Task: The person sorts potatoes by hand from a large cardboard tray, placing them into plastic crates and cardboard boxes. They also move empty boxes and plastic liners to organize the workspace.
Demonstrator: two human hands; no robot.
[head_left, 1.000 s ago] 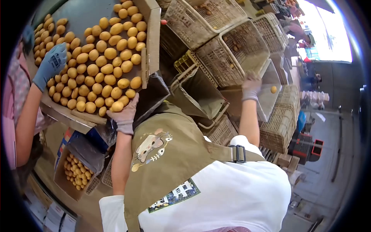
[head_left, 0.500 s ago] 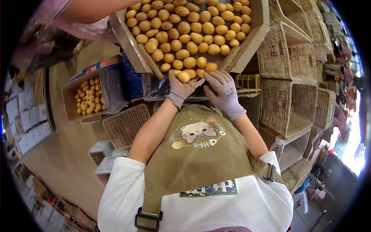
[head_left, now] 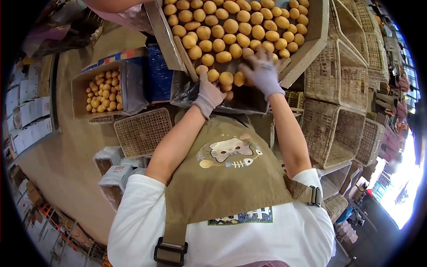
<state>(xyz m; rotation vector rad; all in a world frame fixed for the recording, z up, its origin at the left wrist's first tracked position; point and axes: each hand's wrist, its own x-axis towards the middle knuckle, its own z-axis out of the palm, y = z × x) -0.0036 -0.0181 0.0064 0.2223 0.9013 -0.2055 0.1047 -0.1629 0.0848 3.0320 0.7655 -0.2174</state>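
Round yellow-orange fruits (head_left: 231, 26) lie spread over a tray with grey side boards (head_left: 307, 55). My left hand (head_left: 209, 92), in a pale glove, is at the tray's near left corner, fingers apart, beside a few fruits at the opening. Over the near right part of the fruits is my right hand (head_left: 263, 74), gloved too, its fingers spread and slightly blurred on top of them. Below the opening stands a box lined with dark plastic (head_left: 249, 102); a fruit (head_left: 228, 96) shows at its edge between my hands.
A carton of fruits (head_left: 80, 95) stands at the left, near an upturned plastic basket (head_left: 143, 132) and wrapped white boxes (head_left: 116, 174). Stacked crates (head_left: 336, 75) line the right side. Another person's arm (head_left: 111, 4) reaches in at the top left.
My right hand has moved up onto the fruits and its fingers have spread. My left hand stays near the corner. The tray sits further right in view, and fruits at the opening have shifted.
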